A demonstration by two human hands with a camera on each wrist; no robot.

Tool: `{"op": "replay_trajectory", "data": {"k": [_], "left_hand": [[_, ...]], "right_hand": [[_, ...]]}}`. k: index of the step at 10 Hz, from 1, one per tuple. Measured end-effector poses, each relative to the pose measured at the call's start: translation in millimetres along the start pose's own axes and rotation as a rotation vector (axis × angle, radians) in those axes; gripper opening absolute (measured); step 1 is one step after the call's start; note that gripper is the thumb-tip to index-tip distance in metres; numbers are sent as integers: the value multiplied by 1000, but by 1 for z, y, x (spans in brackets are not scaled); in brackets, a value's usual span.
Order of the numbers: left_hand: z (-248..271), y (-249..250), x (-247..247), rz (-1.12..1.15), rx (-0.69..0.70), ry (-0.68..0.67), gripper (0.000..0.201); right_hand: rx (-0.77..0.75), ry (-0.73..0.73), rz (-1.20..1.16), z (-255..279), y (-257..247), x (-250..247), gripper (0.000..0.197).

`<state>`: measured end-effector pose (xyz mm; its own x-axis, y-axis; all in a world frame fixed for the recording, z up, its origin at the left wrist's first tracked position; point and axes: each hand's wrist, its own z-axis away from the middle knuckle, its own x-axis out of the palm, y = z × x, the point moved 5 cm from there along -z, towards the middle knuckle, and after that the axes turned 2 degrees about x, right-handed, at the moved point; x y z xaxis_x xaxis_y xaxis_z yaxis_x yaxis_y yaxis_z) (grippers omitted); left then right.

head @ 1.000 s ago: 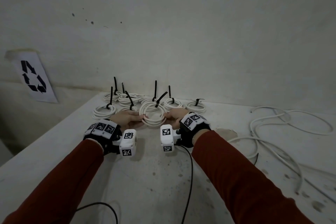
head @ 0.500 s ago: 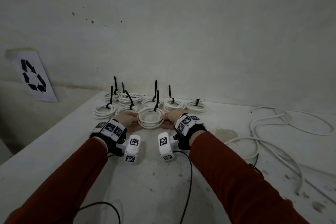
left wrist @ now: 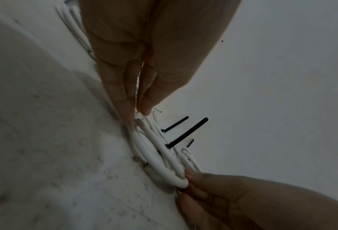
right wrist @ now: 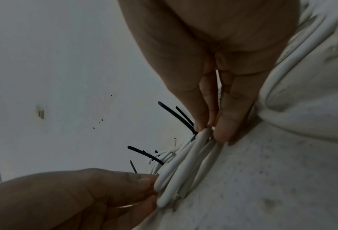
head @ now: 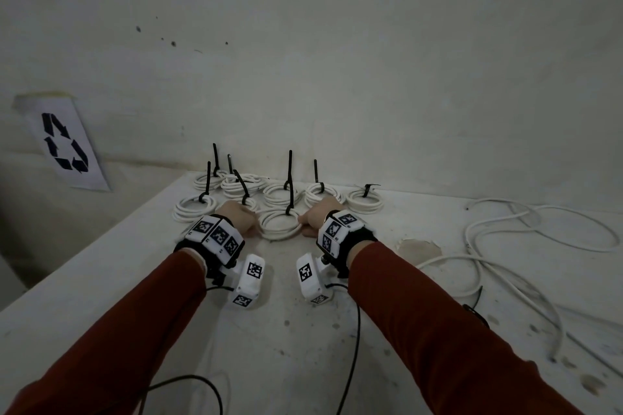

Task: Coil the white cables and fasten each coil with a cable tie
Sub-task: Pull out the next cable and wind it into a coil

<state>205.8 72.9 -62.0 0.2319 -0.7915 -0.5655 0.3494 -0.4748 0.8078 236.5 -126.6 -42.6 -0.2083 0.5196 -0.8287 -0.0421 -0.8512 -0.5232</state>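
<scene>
A white cable coil (head: 279,225) with an upright black cable tie (head: 289,194) lies flat on the table, just in front of several other tied coils (head: 320,194). My left hand (head: 251,224) pinches its left rim and my right hand (head: 305,222) pinches its right rim. In the left wrist view my left hand (left wrist: 137,116) has thumb and fingers closed on the coil (left wrist: 160,157), with the right hand (left wrist: 203,188) at the far side. The right wrist view shows my right hand (right wrist: 211,132) nipping the strands of the coil (right wrist: 183,169) opposite the left hand (right wrist: 142,185).
Loose white cable (head: 505,246) sprawls over the right of the white table (head: 269,357). The wall stands close behind the coils, with a recycling sign (head: 64,143) at the left. Thin black leads (head: 350,347) trail from my wrist cameras. The table's left edge runs diagonally.
Both hands have carried the coil forward and set it down nearer the other coils. Its tie, tilted a second ago, now stands upright.
</scene>
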Motion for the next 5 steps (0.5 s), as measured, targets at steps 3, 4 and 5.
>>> {"op": "replay_trajectory", "data": {"k": [3, 4, 5], "left_hand": [[35, 35, -1, -272, 288, 83, 7], [62, 62, 21, -347, 473, 22, 8], [87, 87, 55, -520, 636, -136, 14]], "right_hand": [[27, -113, -446, -1, 16, -29, 12], [-76, -58, -310, 11, 37, -51, 30], [-105, -41, -196, 26, 64, -71, 29]]}}
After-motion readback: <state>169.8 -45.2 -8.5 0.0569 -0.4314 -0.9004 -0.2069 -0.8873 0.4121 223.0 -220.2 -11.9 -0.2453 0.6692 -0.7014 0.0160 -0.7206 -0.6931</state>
